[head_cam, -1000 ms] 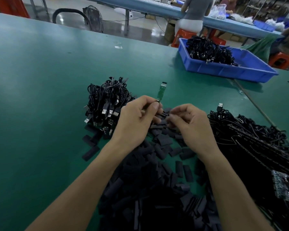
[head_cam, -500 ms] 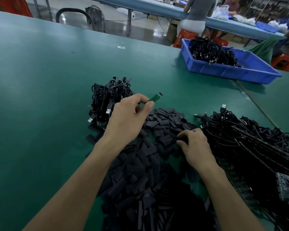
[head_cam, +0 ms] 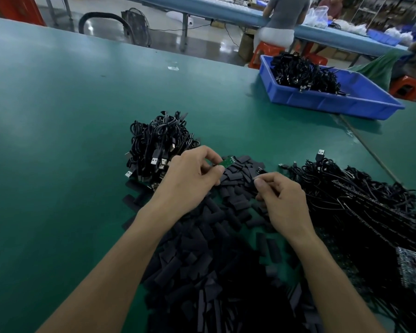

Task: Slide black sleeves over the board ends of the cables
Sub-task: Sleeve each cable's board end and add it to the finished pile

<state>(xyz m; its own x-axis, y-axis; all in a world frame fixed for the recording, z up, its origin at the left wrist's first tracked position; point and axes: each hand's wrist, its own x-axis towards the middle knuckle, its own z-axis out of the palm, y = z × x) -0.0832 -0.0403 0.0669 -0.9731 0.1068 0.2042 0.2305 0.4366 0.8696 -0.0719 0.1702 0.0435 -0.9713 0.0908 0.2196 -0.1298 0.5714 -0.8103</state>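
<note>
Left of my fingers lies a bundle of coiled USB cables. My left hand pinches a green board end above the pile of black sleeves. My right hand is curled, fingertips pinched together; contents indeterminate. Loose cables lie to its right, with a blue tray beyond.

The right hand is lifted from the sleeve pile, a black sleeve pinched, toward the left hand, whose green board is lowered.
</note>
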